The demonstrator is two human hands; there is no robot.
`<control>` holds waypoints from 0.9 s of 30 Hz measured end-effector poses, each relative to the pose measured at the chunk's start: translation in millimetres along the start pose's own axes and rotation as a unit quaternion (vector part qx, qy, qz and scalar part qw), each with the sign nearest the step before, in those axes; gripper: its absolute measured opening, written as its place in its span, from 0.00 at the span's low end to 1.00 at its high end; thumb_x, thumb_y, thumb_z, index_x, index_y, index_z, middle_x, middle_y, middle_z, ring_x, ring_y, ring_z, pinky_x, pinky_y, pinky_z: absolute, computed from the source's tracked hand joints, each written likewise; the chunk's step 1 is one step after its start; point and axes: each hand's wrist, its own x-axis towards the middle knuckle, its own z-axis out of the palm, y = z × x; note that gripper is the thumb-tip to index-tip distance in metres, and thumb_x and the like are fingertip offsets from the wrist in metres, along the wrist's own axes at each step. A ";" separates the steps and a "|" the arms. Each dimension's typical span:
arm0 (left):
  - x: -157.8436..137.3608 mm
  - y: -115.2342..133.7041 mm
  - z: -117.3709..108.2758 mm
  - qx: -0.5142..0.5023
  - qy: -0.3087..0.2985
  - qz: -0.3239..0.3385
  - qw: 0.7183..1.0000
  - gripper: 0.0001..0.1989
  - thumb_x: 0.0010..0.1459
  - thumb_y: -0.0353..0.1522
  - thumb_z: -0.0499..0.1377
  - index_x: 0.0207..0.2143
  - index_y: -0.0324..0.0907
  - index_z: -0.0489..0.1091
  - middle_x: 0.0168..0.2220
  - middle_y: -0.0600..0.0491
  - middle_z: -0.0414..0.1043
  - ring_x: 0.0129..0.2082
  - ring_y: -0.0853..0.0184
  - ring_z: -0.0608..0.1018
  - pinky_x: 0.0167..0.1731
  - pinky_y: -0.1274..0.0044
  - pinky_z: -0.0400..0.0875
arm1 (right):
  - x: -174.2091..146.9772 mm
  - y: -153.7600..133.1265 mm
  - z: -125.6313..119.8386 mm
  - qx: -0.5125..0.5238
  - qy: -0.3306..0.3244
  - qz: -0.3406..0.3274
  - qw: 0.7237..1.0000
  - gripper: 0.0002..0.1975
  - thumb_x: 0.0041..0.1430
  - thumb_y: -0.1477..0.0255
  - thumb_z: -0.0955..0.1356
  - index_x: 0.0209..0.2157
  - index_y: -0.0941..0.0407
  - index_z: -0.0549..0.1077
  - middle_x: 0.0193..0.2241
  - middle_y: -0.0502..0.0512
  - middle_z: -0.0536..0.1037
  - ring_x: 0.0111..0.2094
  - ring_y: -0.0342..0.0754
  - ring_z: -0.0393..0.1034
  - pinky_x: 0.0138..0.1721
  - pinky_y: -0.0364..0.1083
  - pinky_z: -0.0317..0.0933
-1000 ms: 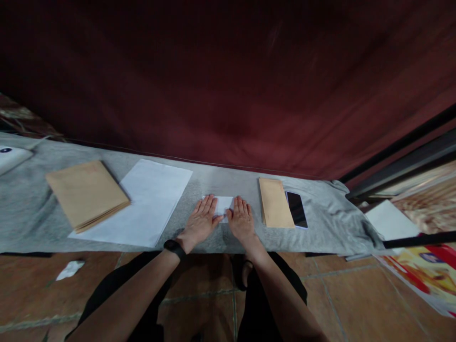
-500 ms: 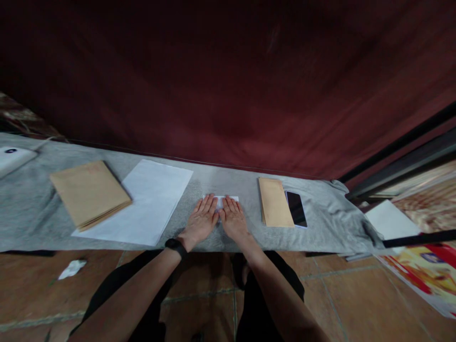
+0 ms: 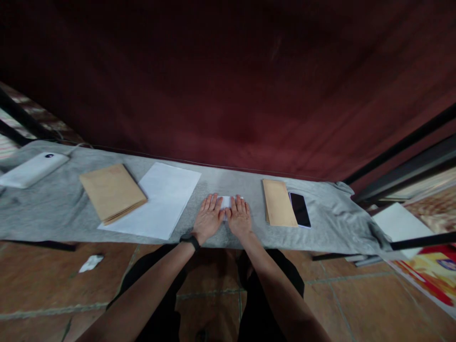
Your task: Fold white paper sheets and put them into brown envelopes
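Note:
A small white folded paper (image 3: 225, 203) lies on the grey cloth in front of me, mostly covered by my hands. My left hand (image 3: 208, 217) rests flat on its left part, fingers stretched out and pointing away from me. On the right part my right hand (image 3: 239, 216) lies flat in the same way. The thumbs come close to each other over the paper's middle. To the left are larger white sheets (image 3: 167, 199), partly under a stack of brown envelopes (image 3: 113, 191). Right of my hands lies another pile of brown envelopes (image 3: 280, 203).
A dark-screened phone (image 3: 299, 209) touches the right envelopes. At the far left lies a white device (image 3: 33, 171) with a cable. Grey cloth (image 3: 327, 218) covers the narrow table, with a dark red curtain (image 3: 228, 95) behind. A colourful box (image 3: 432, 275) stands low at the right.
My hands have moved slightly apart, so more of the small paper shows between them. The whole view has shifted a little, bringing more of the left side into sight.

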 end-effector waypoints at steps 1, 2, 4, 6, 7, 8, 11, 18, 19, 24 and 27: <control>-0.3 0.3 0.2 0.002 0.003 0.000 1.000 0.28 0.68 0.38 0.45 0.66 0.36 0.58 0.68 0.41 0.57 0.70 0.54 0.56 0.66 0.60 0.51 | 0.0 -0.5 0.2 -0.001 0.002 0.003 1.000 0.27 0.72 0.65 0.58 0.67 0.62 0.59 0.67 0.69 0.57 0.68 0.59 0.51 0.66 0.60 0.47; -0.5 0.7 0.2 0.003 0.004 0.000 1.000 0.28 0.68 0.38 0.45 0.66 0.35 0.58 0.68 0.40 0.57 0.70 0.54 0.56 0.66 0.60 0.51 | -0.1 -0.8 0.4 -0.003 0.004 0.005 1.000 0.27 0.72 0.65 0.58 0.67 0.62 0.59 0.67 0.69 0.57 0.68 0.59 0.52 0.66 0.60 0.47; -0.4 1.6 0.1 0.004 0.000 0.000 1.000 0.28 0.68 0.38 0.44 0.66 0.35 0.58 0.68 0.40 0.56 0.70 0.53 0.55 0.67 0.59 0.50 | -0.5 -1.1 0.8 -0.007 0.005 0.007 1.000 0.27 0.72 0.65 0.58 0.67 0.62 0.58 0.67 0.68 0.58 0.68 0.59 0.52 0.66 0.60 0.47; 0.2 2.2 0.2 0.003 -0.010 -0.003 1.000 0.28 0.68 0.37 0.44 0.66 0.34 0.58 0.69 0.40 0.55 0.70 0.53 0.54 0.67 0.59 0.50 | -0.6 -1.2 0.9 -0.013 0.005 0.007 1.000 0.27 0.72 0.65 0.58 0.67 0.62 0.58 0.67 0.68 0.58 0.68 0.58 0.52 0.66 0.59 0.46; 0.4 2.2 0.4 0.001 -0.015 -0.005 1.000 0.28 0.68 0.37 0.44 0.66 0.34 0.58 0.69 0.40 0.55 0.70 0.53 0.54 0.67 0.59 0.49 | -0.4 -1.2 0.8 -0.017 0.003 0.008 1.000 0.27 0.72 0.65 0.58 0.67 0.62 0.58 0.67 0.67 0.57 0.68 0.59 0.51 0.66 0.59 0.45; 0.6 2.1 0.6 0.000 -0.019 -0.009 1.000 0.28 0.68 0.38 0.44 0.66 0.35 0.58 0.69 0.40 0.55 0.70 0.53 0.54 0.67 0.59 0.49 | -0.1 -1.2 0.6 -0.020 -0.001 0.008 1.000 0.27 0.72 0.65 0.58 0.67 0.62 0.58 0.67 0.67 0.57 0.68 0.59 0.51 0.66 0.59 0.45; -0.1 0.7 1.4 -0.004 -0.024 -0.011 1.000 0.28 0.68 0.38 0.44 0.66 0.36 0.59 0.69 0.41 0.55 0.70 0.54 0.55 0.67 0.61 0.48 | 2.0 -0.3 -1.1 -0.025 -0.026 0.013 0.999 0.27 0.72 0.64 0.58 0.67 0.61 0.58 0.68 0.66 0.57 0.68 0.58 0.51 0.66 0.57 0.44; -10.1 -2.4 -2.7 -0.014 -0.031 -0.035 0.999 0.30 0.68 0.41 0.42 0.67 0.37 0.57 0.69 0.43 0.55 0.70 0.57 0.54 0.67 0.62 0.47 | -2.0 17.5 -9.0 -0.045 -0.057 0.029 0.997 0.29 0.73 0.62 0.56 0.69 0.61 0.54 0.68 0.64 0.56 0.68 0.57 0.51 0.66 0.57 0.46; -12.4 -3.0 -3.6 -0.015 -0.032 -0.040 0.999 0.30 0.68 0.41 0.42 0.67 0.36 0.57 0.69 0.43 0.55 0.70 0.57 0.54 0.67 0.62 0.47 | -4.4 21.2 -9.7 -0.051 -0.057 0.030 0.997 0.29 0.73 0.62 0.56 0.69 0.61 0.54 0.68 0.64 0.56 0.68 0.57 0.51 0.66 0.57 0.46; -28.4 -8.0 -6.8 -0.013 -0.026 -0.042 0.999 0.30 0.69 0.40 0.42 0.67 0.35 0.55 0.69 0.43 0.55 0.70 0.57 0.55 0.67 0.62 0.47 | -15.2 32.1 -9.5 -0.068 -0.043 0.031 0.996 0.27 0.73 0.65 0.54 0.69 0.59 0.54 0.68 0.62 0.57 0.68 0.57 0.52 0.65 0.58 0.46; -41.6 -12.5 -8.9 -0.012 -0.024 -0.034 0.999 0.30 0.69 0.40 0.42 0.67 0.35 0.56 0.69 0.43 0.55 0.70 0.56 0.55 0.67 0.62 0.47 | -17.0 32.1 -8.1 -0.069 -0.031 0.031 0.997 0.27 0.73 0.65 0.54 0.68 0.59 0.55 0.68 0.62 0.58 0.67 0.57 0.53 0.65 0.58 0.46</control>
